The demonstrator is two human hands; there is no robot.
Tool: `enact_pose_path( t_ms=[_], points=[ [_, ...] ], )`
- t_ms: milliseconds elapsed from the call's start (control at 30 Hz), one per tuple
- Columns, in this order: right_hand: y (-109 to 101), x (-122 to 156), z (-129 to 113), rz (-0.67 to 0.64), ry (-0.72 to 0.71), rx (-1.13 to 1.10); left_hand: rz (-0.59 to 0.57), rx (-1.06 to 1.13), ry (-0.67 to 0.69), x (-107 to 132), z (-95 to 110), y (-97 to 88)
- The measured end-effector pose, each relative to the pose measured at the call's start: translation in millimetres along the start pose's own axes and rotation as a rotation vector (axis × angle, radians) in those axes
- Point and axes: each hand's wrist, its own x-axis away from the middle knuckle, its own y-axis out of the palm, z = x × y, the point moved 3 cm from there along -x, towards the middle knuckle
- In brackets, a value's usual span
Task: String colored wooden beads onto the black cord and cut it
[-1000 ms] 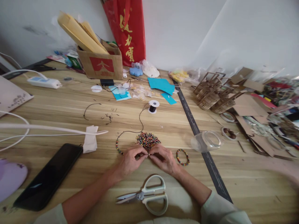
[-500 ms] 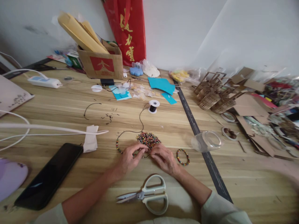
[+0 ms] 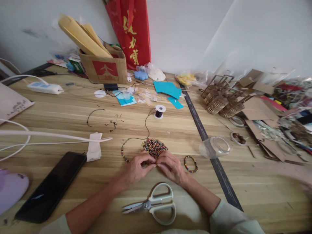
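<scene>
My left hand [image 3: 137,167] is closed in a pinch, its fingertips meeting those of my right hand [image 3: 172,165] just in front of a heap of small multicoloured beads [image 3: 154,147]. Whatever the left fingertips hold is too small to make out. Thumb and finger of my right hand pinch the end of a black cord [image 3: 136,137], mostly hidden at the fingertips. Strung beads [image 3: 123,155] sit on this cord left of the heap, and it runs back to a white spool [image 3: 159,111]. A finished-looking beaded bracelet [image 3: 190,163] lies right of my right hand.
Scissors [image 3: 153,204] lie partly open in front of my hands. A black phone [image 3: 52,187] and folded tissue [image 3: 94,147] are at the left. A clear plastic jar [image 3: 214,147] lies on its side at the right, near small woven baskets [image 3: 220,100]. A cardboard box [image 3: 103,68] stands behind.
My left hand has moved slightly right, from the edge of the bead heap to the right fingertips. The short gap where cord showed between the hands has closed.
</scene>
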Motion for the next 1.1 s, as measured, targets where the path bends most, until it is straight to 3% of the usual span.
enact_pose_path(
  t_ms=[233, 433, 600, 800, 967, 1100],
  points=[
    [-23.1, -10.8, -1.9, -0.005, 0.077, 0.038, 0.049, -0.017, 0.030, -0.8, -0.4, -2.9],
    [-44.5, -17.6, -0.5, -0.204, 0.215, 0.220, 0.103, -0.114, 0.093, -1.3, 6.4, -6.0],
    [-37.6, -8.1, -0.5, -0.355, 0.173, 0.399, -0.016, -0.301, 0.031, -0.7, 13.2, -5.0],
    [-27.0, -0.1, 4.9, -0.370, 0.162, 0.478, -0.140, -0.442, -0.039, -1.8, 18.6, 2.3],
    [-21.7, 0.7, 8.0, -0.398, 0.156, 0.509, -0.122, -0.401, -0.074, -0.2, 13.1, 13.4],
    [-18.6, 0.1, 9.2, -0.416, 0.159, 0.542, -0.075, -0.412, -0.025, 4.9, 4.5, 19.2]
  ],
)
